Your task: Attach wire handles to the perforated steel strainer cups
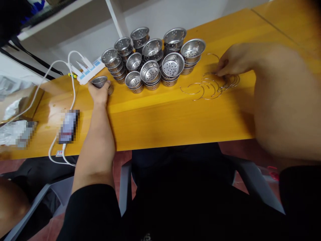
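At the left, my left hand [99, 92] is closed round a perforated metal strainer cup [99, 80] that stands by the power strip. Over on the right, my right hand [232, 61] has its thumb and fingertips pinched together at a scatter of thin curved wire handles [212, 88]. A wire seems to be at its fingertips, though the exact grip is too small to make out. Between the hands stand several stacks of perforated metal strainer cups [173, 65], their round mouths facing up.
A white power strip [91, 71] with plugs and white cables lies behind my left hand. Nearer the front left is a phone [69, 126] on a cable. Plastic-wrapped items [17, 132] sit at the far left of the wooden table [175, 124]. Part of another person [15, 201] shows at lower left.
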Demonstrator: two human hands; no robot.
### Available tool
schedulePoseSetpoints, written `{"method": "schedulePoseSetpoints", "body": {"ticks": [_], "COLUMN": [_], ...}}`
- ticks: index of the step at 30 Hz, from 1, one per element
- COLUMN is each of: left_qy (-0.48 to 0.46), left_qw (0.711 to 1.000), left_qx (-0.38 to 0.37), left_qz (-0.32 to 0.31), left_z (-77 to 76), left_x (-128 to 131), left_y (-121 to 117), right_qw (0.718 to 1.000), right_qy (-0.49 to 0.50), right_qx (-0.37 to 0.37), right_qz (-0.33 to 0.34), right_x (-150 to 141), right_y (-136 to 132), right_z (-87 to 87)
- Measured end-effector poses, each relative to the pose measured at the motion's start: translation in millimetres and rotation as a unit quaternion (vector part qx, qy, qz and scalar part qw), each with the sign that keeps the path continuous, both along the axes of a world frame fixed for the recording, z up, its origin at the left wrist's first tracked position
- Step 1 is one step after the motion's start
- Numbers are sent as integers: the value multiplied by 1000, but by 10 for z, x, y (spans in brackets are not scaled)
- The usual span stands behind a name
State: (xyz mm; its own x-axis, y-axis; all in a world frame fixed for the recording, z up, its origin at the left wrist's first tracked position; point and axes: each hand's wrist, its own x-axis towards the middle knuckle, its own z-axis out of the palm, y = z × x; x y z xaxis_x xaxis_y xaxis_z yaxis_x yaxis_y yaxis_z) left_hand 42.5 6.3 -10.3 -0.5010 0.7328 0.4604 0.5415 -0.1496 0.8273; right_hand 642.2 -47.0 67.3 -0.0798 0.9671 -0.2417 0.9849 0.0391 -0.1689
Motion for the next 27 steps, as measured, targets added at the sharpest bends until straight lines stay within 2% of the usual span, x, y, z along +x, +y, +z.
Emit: {"method": "schedulePoseSetpoints", "body": {"ticks": [3, 6, 10, 12, 15, 18, 20, 21, 23, 25, 26, 27], "left_qy": [13, 38, 89, 98, 101, 120, 152, 156, 146, 132, 132, 131], "left_qw": [997, 982, 958, 951, 940, 920, 911, 905, 897, 889, 888, 887], "left_qx": [81, 182, 274, 293, 316, 332, 272, 255, 261, 262, 248, 234], "left_qz": [-10, -12, -9, -26, -76, -167, -270, -301, -327, -351, -365, -376], "left_z": [-139, -184, -73, 15, 133, 203, 214, 209, 181, 149, 140, 138], "left_x": [-200, -285, -166, -62, 99, 309, 528, 665, 974, 1273, 1397, 1497], "left_y": [221, 351, 363, 346, 287, 132, -27, -114, -288, -443, -510, -570], "right_qw": [997, 996, 996, 996, 994, 984, 967, 954, 916, 870, 848, 840], "right_qy": [-52, -53, -50, -41, -17, 19, 63, 92, 165, 233, 258, 281], "right_qx": [-38, -50, -35, -19, 26, 109, 190, 240, 344, 431, 461, 464], "right_qz": [-47, -51, -59, -76, -101, -138, -156, -155, -123, -62, -33, -12], "right_x": [-75, -127, -141, -149, -188, -262, -313, -331, -353, -365, -376, -396], "right_y": [-66, -126, -169, -191, -257, -350, -387, -388, -356, -298, -273, -255], "right_z": [99, 180, 224, 241, 274, 295, 284, 268, 217, 154, 125, 101]}}
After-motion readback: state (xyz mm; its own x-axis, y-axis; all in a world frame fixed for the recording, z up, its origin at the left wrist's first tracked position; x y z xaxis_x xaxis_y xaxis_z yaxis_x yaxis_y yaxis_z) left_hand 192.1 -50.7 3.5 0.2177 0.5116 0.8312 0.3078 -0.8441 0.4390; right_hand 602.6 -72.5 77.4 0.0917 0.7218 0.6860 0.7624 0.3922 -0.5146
